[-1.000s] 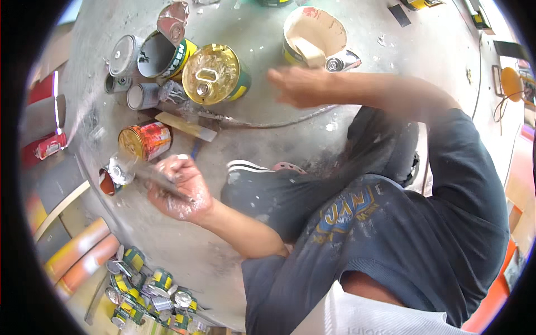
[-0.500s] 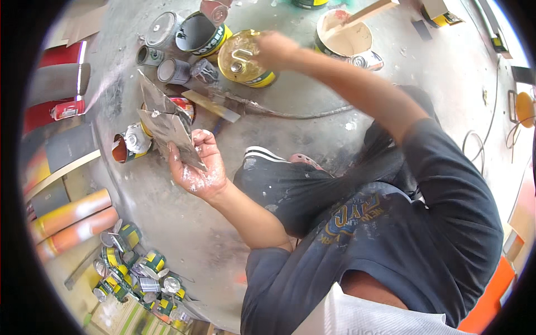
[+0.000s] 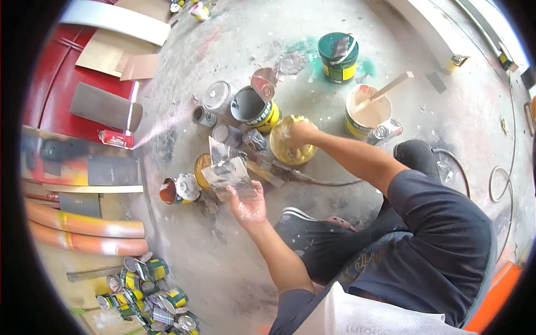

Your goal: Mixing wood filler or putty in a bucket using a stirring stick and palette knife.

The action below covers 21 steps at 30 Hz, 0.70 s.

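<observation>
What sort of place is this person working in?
Probably a paint workshop, though I can't be certain: an open can, grey inside, a jumbled heap of cans, and a cream-lined tub with a wooden stick in it.

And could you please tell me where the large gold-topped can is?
In the head view, the gold-topped can stands just right of centre, under the right hand, right of the open grey-lined can.

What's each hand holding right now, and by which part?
Left hand: smeared flat plates, by their near edge. Right hand: at the gold lid; grip unclear.
</observation>
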Available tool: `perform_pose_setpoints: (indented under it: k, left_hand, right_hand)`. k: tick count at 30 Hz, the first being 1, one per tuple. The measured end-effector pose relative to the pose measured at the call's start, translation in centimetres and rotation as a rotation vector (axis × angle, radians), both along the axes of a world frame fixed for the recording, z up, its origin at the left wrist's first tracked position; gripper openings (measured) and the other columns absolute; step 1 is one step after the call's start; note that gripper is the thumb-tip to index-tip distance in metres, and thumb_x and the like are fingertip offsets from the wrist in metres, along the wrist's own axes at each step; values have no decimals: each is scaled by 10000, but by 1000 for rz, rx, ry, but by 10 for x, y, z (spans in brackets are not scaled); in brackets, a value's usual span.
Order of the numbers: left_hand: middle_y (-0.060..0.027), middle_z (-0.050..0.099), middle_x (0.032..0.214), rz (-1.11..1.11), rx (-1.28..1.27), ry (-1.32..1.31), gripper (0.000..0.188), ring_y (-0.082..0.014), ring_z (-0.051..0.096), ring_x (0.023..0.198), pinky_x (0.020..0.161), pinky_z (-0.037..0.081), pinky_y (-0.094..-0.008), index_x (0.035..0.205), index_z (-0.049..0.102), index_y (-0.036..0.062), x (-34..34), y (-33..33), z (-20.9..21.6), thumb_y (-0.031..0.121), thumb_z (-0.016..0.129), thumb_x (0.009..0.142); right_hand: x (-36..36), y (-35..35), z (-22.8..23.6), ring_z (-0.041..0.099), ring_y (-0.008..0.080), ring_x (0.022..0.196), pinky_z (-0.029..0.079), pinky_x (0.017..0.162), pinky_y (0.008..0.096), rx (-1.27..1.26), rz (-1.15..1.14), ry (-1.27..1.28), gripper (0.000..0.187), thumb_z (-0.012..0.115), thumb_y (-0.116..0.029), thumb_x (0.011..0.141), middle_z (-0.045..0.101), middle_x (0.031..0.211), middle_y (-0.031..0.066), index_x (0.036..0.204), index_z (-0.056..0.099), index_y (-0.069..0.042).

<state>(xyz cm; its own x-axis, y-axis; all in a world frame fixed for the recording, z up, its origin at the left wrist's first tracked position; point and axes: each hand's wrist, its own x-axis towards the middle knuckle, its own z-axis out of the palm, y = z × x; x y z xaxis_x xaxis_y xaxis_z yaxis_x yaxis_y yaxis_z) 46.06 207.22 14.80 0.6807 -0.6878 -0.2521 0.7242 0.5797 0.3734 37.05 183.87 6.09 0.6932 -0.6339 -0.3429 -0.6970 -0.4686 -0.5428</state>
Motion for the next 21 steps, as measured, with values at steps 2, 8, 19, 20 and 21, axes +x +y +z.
perform_pose_setpoints:
  k: [2, 8, 19, 20, 21]
  left_hand:
    - [-51, 574, 1074, 8, 56, 35, 243, -195, 526, 921, 792, 408, -409, 1045, 550, 114, 4, -2, -4, 196, 618, 826]
    - [-53, 493, 1243, -235, -19, 59, 495, -252, 460, 1106, 882, 319, -504, 1241, 433, 142, 35, -18, -36, 308, 610, 809]
    - [-190, 246, 1398, -371, 636, -91, 701, -431, 161, 1291, 1003, 42, -623, 1350, 314, 148, -4, -66, -30, 405, 563, 747]
    - [-201, 241, 1391, -327, 670, -82, 629, -424, 209, 1272, 995, 6, -635, 1328, 342, 184, -7, -68, -28, 411, 534, 773]
    - [-211, 237, 1384, -283, 703, -74, 560, -418, 257, 1253, 986, -31, -646, 1306, 369, 221, -10, -70, -27, 418, 504, 799]
  right_hand:
    - [-10, 9, 8, 636, 273, 726, 502, 656, 366, 2, -32, -56, 288, 621, -295, 654, 647, 768, 167, 748, 671, -28]
    - [-31, 15, 55, 623, 319, 666, 491, 628, 410, 20, -255, -290, 300, 588, -307, 656, 629, 710, 185, 731, 660, -26]
    - [-101, 10, 111, 619, 313, 684, 480, 652, 399, 356, -637, -680, 254, 609, -288, 611, 626, 696, 160, 688, 667, -53]
    - [-106, 10, 112, 619, 314, 683, 478, 646, 397, 351, -633, -687, 249, 607, -281, 621, 626, 692, 164, 682, 662, -46]
    - [-111, 9, 113, 619, 314, 683, 478, 646, 397, 358, -655, -700, 249, 607, -281, 621, 626, 692, 164, 682, 662, -46]
